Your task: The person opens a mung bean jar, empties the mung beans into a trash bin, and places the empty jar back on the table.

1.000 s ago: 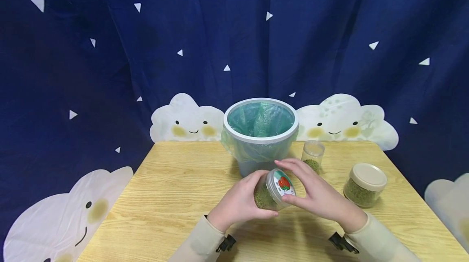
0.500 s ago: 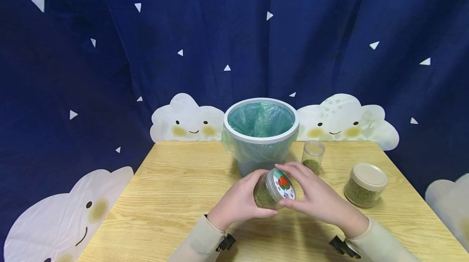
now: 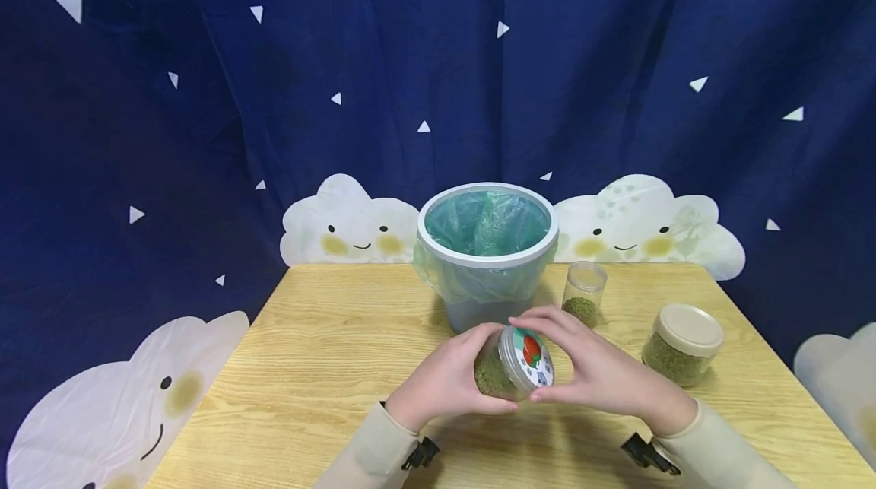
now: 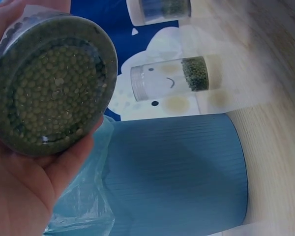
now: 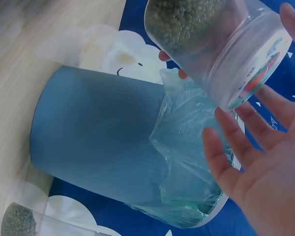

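Observation:
My left hand (image 3: 445, 381) grips a clear plastic jar (image 3: 491, 375) from its left side, above the table and in front of the bin. The jar lies tilted, base to the left and lid to the right. Small green beans (image 4: 56, 93) show through its base in the left wrist view. On the lid (image 3: 532, 357) is a label with a red tomato-like picture. My right hand (image 3: 605, 371) holds the lid's edge between thumb and fingertips. In the right wrist view its fingers (image 5: 227, 129) spread around the lid's rim, palm away from it.
A bin (image 3: 487, 261) with a white rim and green plastic liner stands behind the hands. Right of it is a narrow clear jar (image 3: 582, 310), partly filled with green beans. A wider jar (image 3: 677, 360) with a beige lid stands farther right on the wooden table (image 3: 328, 344).
The jar has dipped slightly and its lid faces more to the right. The lid's picture has turned a little, and my right thumb has shifted slightly lower along the rim.

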`<state>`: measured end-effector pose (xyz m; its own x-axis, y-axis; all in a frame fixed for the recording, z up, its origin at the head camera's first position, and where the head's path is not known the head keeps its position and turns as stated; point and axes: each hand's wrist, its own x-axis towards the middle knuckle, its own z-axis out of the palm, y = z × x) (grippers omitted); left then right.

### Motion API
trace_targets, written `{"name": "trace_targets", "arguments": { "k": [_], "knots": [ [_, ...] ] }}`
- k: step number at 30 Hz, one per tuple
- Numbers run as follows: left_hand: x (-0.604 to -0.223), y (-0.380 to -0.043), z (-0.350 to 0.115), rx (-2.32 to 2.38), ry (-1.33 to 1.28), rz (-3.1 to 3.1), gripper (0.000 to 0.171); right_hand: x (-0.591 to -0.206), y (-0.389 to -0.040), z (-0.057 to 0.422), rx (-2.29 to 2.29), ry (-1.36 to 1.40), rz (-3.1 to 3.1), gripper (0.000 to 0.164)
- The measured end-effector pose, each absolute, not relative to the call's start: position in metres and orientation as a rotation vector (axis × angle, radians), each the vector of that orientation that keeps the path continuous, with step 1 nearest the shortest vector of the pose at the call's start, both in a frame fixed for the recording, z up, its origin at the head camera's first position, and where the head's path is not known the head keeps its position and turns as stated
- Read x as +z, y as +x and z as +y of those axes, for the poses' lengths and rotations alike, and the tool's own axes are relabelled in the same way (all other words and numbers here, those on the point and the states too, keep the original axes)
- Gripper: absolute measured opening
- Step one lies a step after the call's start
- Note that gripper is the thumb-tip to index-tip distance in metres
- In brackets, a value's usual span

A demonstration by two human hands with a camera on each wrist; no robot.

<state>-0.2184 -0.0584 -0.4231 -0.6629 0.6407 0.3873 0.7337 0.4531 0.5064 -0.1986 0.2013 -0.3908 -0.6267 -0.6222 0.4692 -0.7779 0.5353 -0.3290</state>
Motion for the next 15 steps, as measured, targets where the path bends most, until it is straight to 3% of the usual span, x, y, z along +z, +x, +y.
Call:
{"name": "trace_targets", "arguments": {
  "k": [15],
  "knots": [
    [-0.4247,-0.2176,-0.0584,-0.98,-1.255,-2.551,0.095,-0.3866,-0.1991,0.208,0.732,1.365,-2.401,0.091]
  ]
}}
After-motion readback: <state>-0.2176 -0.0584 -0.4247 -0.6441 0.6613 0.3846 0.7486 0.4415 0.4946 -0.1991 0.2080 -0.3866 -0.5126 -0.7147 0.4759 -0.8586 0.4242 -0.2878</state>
